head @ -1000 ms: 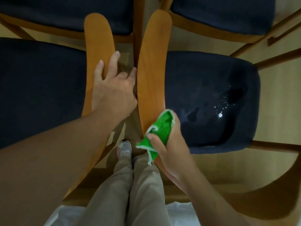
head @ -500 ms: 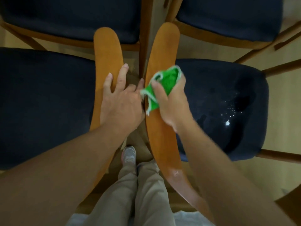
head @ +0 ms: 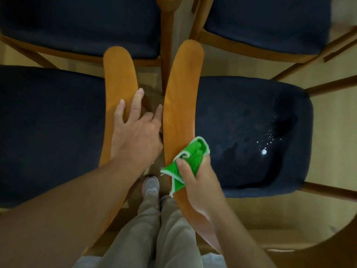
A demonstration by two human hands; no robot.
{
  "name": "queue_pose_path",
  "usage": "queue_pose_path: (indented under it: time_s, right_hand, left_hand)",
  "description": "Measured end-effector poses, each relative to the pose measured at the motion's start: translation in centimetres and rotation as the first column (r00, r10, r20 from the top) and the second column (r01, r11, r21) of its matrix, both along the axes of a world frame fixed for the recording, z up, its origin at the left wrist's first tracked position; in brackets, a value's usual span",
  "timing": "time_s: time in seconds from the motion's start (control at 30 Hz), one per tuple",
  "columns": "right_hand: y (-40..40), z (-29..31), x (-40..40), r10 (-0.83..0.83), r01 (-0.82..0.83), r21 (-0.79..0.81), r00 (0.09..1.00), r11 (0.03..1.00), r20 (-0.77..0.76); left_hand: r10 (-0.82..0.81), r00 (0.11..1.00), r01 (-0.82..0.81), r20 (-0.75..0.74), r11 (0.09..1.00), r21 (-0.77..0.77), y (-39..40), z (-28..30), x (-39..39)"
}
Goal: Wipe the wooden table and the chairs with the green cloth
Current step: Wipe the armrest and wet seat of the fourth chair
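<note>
While four chairs show, two at 12 o'clock cropped, right hand [head: 201,182] grips one green cloth [head: 186,161]; left hand [head: 135,132] rests flat on a backrest [head: 117,78].

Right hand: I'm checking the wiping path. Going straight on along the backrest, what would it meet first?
Probably nothing: the right hand presses the green cloth on the backrest, bare wood ahead to its tip.

The green cloth [head: 188,161], fuzzy with a pale edge, lies bunched against the curved orange-brown backrest [head: 180,105] of the right-hand chair, whose dark blue seat [head: 251,132] carries white specks and darker blotches. Just beside it stands the left-hand chair's matching backrest [head: 118,78], with its dark blue seat [head: 50,132]. 2 more blue-seated chairs [head: 266,22] stand beyond.
</note>
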State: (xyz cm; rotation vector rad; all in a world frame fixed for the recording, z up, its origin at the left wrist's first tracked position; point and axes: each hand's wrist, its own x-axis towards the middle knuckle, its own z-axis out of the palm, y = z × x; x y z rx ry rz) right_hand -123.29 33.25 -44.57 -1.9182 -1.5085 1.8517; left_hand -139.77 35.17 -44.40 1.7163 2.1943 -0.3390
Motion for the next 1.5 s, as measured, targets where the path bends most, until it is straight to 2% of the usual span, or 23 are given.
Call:
queue_pose_path:
  time_s: [0.17, 0.3, 0.4, 0.47, 0.57, 0.67, 0.77, 0.83, 0.9, 1.03, 1.23, 1.37, 1.5]
  right_hand:
    - [3.1, -0.3, -2.0, 0.001, -0.003, 0.091, 1.0, 0.996, 0.017]
    - [11.3, -1.3, -6.3, -0.124, 0.146, 0.223, 0.986, 0.964, -0.11]
    - [17.4, -1.9, -8.8, -0.16, 0.198, 0.348, 0.978, 0.916, -0.135]
    - [19.4, -2.3, -9.7, -0.088, 0.102, 0.457, 0.995, 0.884, -0.052]
    - [18.3, -2.4, -10.0, 0.091, -0.183, 0.577, 0.979, 0.796, 0.185]
    - [15.1, -2.5, -8.7, 0.254, -0.485, 0.648, 0.871, 0.587, 0.421]
    - [11.4, -2.6, -6.0, 0.398, -0.618, 0.617, 0.786, 0.488, 0.473]
    - [7.5, -2.5, -4.0, 0.462, -0.633, 0.579, 0.773, 0.514, 0.435]
    - [3.0, -2.3, -2.5, 0.446, -0.606, 0.552, 0.795, 0.572, 0.411]
    - [-2.1, -2.3, -0.7, 0.374, -0.611, 0.518, 0.785, 0.599, 0.493]
    - [4.3, -1.7, -5.2, 0.312, -0.547, 0.506, 0.821, 0.667, 0.478]
    - [11.8, -1.9, -7.8, 0.247, -0.457, 0.551, 0.876, 0.698, 0.413]
    - [10.6, -2.0, -7.4, 0.232, -0.405, 0.562, 0.906, 0.721, 0.355]
  left_hand:
    - [-0.007, 1.0, 0.008, 0.017, 0.999, -0.04, 0.2, 0.4, 0.0]
    - [0.013, 1.0, -0.014, -0.008, 1.0, -0.024, 0.2, 0.3, 0.1]
    - [0.001, 1.0, -0.001, -0.017, 1.0, -0.014, 0.0, 0.1, -0.1]
    - [-0.007, 1.0, 0.007, -0.014, 1.0, -0.006, -0.1, 0.0, -0.1]
    - [-0.014, 1.0, 0.015, -0.003, 1.0, 0.007, -0.1, 0.0, -0.1]
    - [-0.002, 1.0, 0.002, 0.017, 1.0, 0.03, -0.2, 0.0, -0.2]
    - [-0.004, 0.998, 0.001, 0.062, 0.999, 0.048, -0.1, 0.2, -0.3]
    - [-0.03, 0.997, 0.026, 0.069, 0.998, 0.061, -0.3, 0.0, -0.3]
    - [-0.023, 0.997, 0.016, 0.072, 0.996, 0.09, -0.4, -0.2, -0.4]
    - [-0.005, 0.998, -0.003, 0.064, 0.993, 0.122, -0.4, -0.3, -0.4]
    - [-0.017, 1.0, 0.014, 0.021, 0.995, 0.097, -0.5, -1.0, -0.2]
    - [-0.027, 1.0, 0.029, -0.015, 0.982, 0.185, -0.6, -1.6, -0.1]
    - [-0.038, 0.999, 0.04, -0.015, 0.979, 0.202, -0.7, -1.6, 0.1]
